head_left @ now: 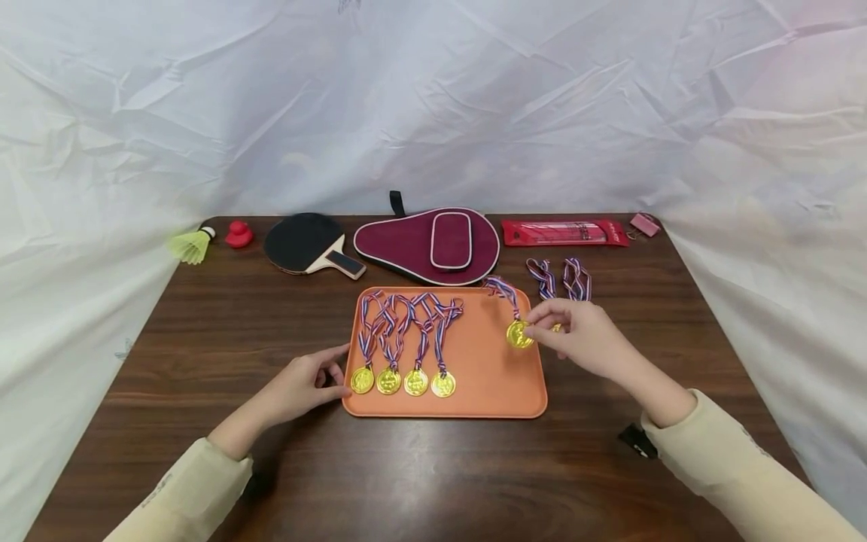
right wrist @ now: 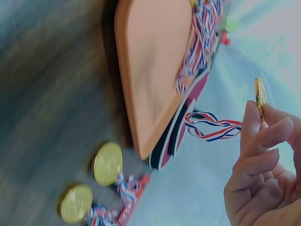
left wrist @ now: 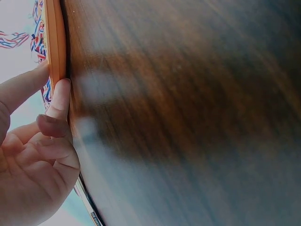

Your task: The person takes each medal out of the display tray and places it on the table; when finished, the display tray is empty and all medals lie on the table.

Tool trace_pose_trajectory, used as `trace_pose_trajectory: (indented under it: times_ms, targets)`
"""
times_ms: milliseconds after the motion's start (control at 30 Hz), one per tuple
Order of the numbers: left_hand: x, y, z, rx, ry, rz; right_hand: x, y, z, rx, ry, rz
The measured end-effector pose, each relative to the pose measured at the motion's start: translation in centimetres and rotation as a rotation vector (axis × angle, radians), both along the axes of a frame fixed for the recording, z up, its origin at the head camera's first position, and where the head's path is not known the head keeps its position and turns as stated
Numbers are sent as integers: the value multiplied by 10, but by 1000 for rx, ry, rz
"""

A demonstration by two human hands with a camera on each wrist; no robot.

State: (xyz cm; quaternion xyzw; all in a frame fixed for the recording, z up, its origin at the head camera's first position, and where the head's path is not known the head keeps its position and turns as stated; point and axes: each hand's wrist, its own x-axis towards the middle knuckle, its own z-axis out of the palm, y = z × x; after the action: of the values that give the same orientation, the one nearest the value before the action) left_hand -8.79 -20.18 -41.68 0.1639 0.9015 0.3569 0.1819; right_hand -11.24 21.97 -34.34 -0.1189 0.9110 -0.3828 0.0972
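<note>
My right hand (head_left: 576,335) pinches a gold medal (head_left: 518,334) between thumb and fingers above the right part of an orange tray (head_left: 488,399). From that medal hangs a red, white and blue ribbon (right wrist: 214,127). At the tray's left edge, my left hand (head_left: 305,384) holds the rim with thumb and index finger, its other fingers curled. Several gold medals (head_left: 416,382) lie in a row on the tray's left half, ribbons pointing away. Two more medals (right wrist: 107,163) lie on the table right of the tray, partly hidden by my right hand in the head view.
Along the back of the dark wooden table (head_left: 433,482) lie a shuttlecock (head_left: 192,245), a red rubber duck (head_left: 238,234), a table tennis paddle (head_left: 305,245), a maroon paddle case (head_left: 406,245), a red packet (head_left: 565,233) and a pink binder clip (head_left: 645,223). White cloth (head_left: 433,105) hangs behind.
</note>
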Motion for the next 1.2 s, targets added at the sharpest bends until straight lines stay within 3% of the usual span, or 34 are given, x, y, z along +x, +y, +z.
trace_pose_trajectory:
  times_ms: [333,600,900,1200]
  targets:
    - [1,1,2,8,15,-8,-11,37,12,73,83,-115]
    - [1,2,0,5,21,-7,-22,76,13,43,101,-246]
    - [3,3,2,3,26,-3,-32,120,4,16,82,-348]
    - [3,3,2,6,34,-8,-38,150,-10,79,46,-363]
